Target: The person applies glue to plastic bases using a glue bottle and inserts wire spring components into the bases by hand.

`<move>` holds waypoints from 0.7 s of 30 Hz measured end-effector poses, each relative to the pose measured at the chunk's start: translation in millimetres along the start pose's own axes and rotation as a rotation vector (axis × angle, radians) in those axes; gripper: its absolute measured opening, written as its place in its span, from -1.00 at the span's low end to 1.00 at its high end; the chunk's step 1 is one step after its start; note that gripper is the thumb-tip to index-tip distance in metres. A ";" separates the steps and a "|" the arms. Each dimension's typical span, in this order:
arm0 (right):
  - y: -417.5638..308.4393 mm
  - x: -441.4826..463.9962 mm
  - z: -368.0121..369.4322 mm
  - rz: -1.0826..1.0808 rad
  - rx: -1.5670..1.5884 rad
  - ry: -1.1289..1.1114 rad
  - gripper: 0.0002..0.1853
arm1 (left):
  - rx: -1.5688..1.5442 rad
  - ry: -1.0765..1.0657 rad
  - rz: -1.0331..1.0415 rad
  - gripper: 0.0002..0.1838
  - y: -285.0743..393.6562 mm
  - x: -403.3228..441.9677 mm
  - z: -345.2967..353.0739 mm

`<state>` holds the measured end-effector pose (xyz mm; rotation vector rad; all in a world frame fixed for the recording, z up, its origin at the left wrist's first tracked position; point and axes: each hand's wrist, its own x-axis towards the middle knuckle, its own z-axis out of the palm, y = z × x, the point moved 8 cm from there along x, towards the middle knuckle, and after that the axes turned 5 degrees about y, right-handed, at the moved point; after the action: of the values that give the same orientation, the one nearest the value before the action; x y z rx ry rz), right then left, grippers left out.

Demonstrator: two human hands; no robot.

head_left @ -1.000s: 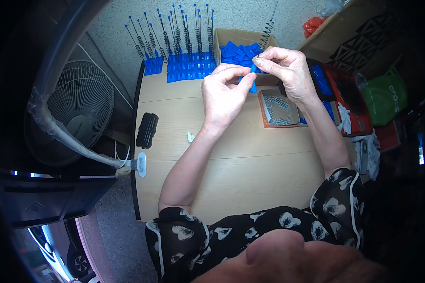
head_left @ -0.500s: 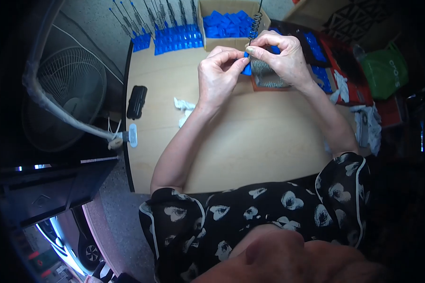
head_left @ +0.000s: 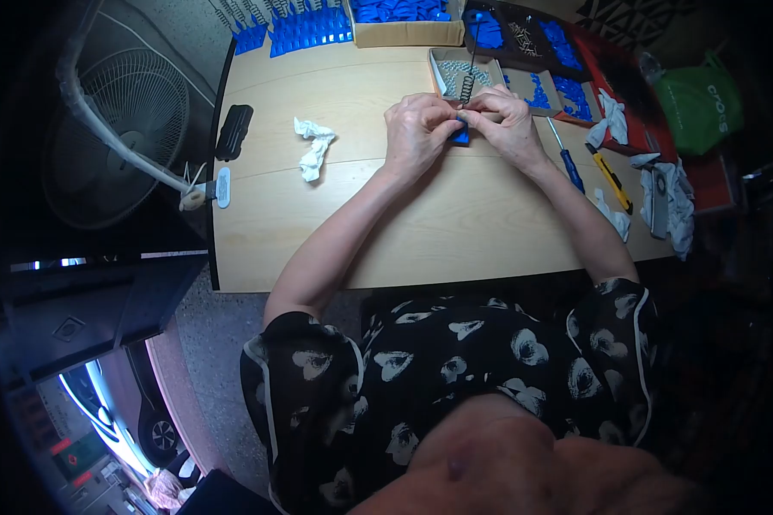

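Observation:
Both of my hands meet over the table, closed around one small assembly. My left hand (head_left: 416, 137) pinches a blue plastic piece (head_left: 461, 136), whose lower part shows below the fingertips. From the top of the piece rises a black coil spring (head_left: 467, 89) with a thin dark rod running up from it. The fingers of my right hand (head_left: 508, 130) pinch at the spring's foot, against the left fingertips. The exact joint between spring and blue piece is hidden by the fingers. Just behind stands a shallow box (head_left: 436, 77) of small metal parts.
A cardboard box (head_left: 408, 35) of blue pieces stands at the back, beside rows of blue pieces with springs (head_left: 309, 33). Crumpled tissue (head_left: 315, 148) and a black case (head_left: 234, 131) lie left. A screwdriver (head_left: 572, 170) and yellow utility knife (head_left: 611, 178) lie right.
Both hands have come down and nearer my body with the blue piece and spring, away from above the box of metal parts. The view has shifted, showing the screwdriver and knife.

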<state>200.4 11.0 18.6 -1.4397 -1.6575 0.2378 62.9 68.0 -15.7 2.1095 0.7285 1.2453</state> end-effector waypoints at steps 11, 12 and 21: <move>22.5 -5.2 6.5 -0.047 -0.023 0.038 -0.87 | 0.082 0.028 -0.017 -0.86 -15.0 -7.1 9.7; 22.1 -4.8 6.2 -0.051 -0.028 0.038 -0.87 | 0.099 0.025 -0.016 -0.87 -13.0 -7.4 6.5; 19.2 -8.4 7.2 -0.054 0.015 0.060 -0.89 | -0.049 -0.115 -0.009 -0.91 85.6 -20.9 -83.2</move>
<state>207.8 12.4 -2.2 -1.3754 -1.6399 0.1745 -6.4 11.5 66.1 2.1157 0.6498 1.1152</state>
